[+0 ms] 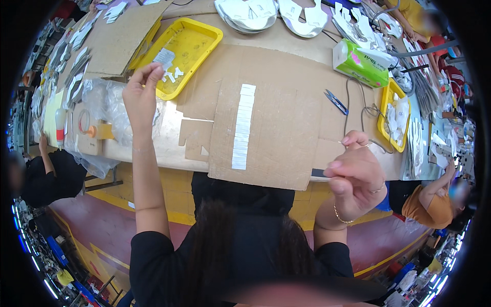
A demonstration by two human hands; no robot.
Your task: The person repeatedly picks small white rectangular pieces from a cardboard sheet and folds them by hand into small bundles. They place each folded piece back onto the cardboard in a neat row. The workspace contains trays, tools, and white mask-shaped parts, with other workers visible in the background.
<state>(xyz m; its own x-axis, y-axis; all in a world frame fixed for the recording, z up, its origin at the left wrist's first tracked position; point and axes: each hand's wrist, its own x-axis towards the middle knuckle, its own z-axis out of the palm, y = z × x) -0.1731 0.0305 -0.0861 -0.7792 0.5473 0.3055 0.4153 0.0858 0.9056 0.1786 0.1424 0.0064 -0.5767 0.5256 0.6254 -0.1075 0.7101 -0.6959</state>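
Observation:
A sheet of brown cardboard point(286, 117) lies in front of me on the table. Down it runs a column of small white labels point(242, 130), edge to edge or slightly overlapping. My left hand point(142, 97) is raised at the near left side of a yellow tray point(212, 37), thumb and fingers pinched together; what they hold, if anything, cannot be made out. Small white pieces point(172, 77) and a grey-white printed stack point(164, 57) lie in that tray beside the fingertips. My right hand point(358, 176) hovers off the cardboard's right edge, fingers bent and apart, nothing visible in it.
Blue-handled thread snips point(337, 102) and a dark cable lie right of the cardboard. Beyond are a green tissue pack point(360, 64), a second yellow tray point(382, 110) with plastic bags, and white cut pieces point(250, 14). Plastic bags point(105, 100) lie left. Other people work on both sides.

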